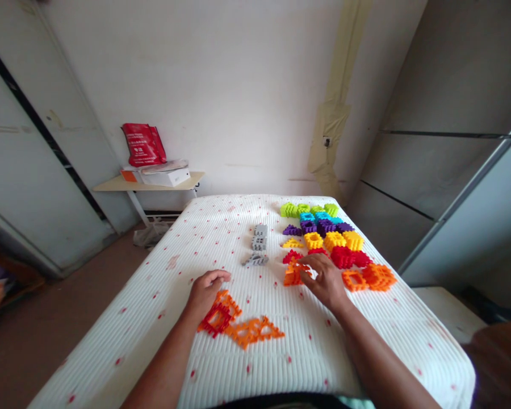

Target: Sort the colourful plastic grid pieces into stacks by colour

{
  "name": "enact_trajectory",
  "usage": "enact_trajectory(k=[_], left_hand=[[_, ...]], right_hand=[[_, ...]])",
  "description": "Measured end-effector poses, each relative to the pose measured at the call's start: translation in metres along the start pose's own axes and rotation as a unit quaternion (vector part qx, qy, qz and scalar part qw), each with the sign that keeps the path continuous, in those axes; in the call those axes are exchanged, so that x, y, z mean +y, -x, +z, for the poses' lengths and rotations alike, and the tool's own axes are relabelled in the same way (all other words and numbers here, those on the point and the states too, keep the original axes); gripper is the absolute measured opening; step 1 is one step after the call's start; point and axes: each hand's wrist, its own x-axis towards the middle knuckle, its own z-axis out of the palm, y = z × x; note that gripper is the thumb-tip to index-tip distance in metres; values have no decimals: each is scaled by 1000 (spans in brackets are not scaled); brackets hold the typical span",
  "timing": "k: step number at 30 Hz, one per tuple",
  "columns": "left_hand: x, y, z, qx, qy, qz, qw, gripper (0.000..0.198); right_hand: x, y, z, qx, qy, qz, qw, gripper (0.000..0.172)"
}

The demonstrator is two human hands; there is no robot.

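Observation:
My right hand (326, 278) is at a small stack of orange interlocking plastic tiles (293, 274), its thumb and fingers closed on the stack's right side. The fingers partly cover these tiles and the red pieces (292, 257) just behind. My left hand (206, 292) hovers with loosely bent fingers and nothing visible in them. Just below it lies a flat joined row of tiles: a red square tile (216, 320) among orange ones, with an orange triangular piece (268, 328) at its right end.
Stacks of orange tiles (378, 277), red tiles (344, 257), yellow tiles (335, 241), purple tiles (326, 227), blue tiles (322, 216) and green tiles (288, 209) stand in rows at the right. Grey tiles (259, 243) form a middle column. A side table (111, 183) holds a red bag (142, 145).

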Motion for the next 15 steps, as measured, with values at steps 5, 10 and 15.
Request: enact_trajectory(k=[5, 10, 15], left_hand=[[2, 0, 0, 4, 1, 0, 1000, 24], [3, 0, 0, 8, -1, 0, 1000, 24], [3, 0, 0, 2, -3, -5, 1000, 25]], right_hand=[[8, 4, -1, -36, 25, 25, 999, 19], [11, 4, 2, -46, 41, 28, 998, 19], [12, 4, 1, -54, 45, 26, 997, 19]])
